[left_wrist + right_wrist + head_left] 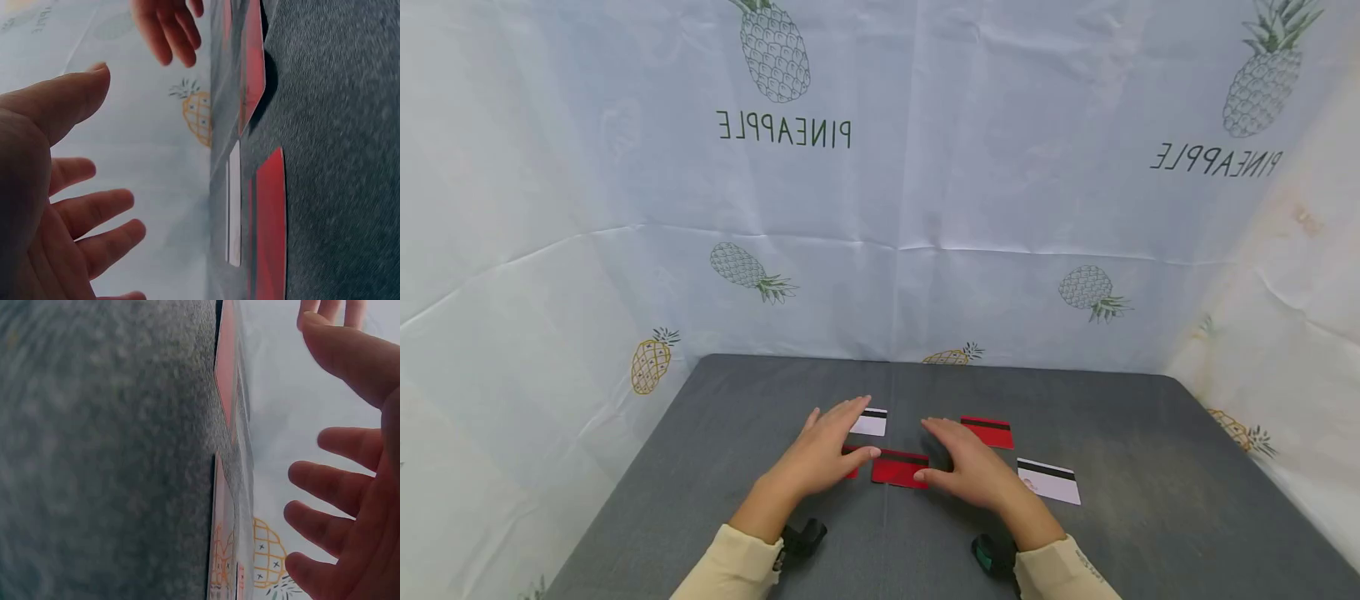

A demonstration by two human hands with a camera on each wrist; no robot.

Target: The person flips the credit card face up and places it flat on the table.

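Both hands hover over a dark grey table with their fingers extended and hold nothing. My left hand [822, 452] is above a red card [852, 473] that it mostly covers, and in front of a white card [870, 423] with a black stripe. Between the hands lies another red card [895, 470] with a dark stripe. My right hand [973, 467] overlaps that card's right end in the head view. Behind the right hand is a red striped card [988, 433], and to its right a white striped card [1051, 482]. In the left wrist view, the left thumb and fingers stand apart, clear of the red card [269, 225].
The dark grey tabletop [1150, 533] carries the cards. A white cloth [895, 183] printed with pineapples hangs behind it and along both sides. A black strap [805, 537] sits at the left wrist and another black device [992, 557] at the right wrist.
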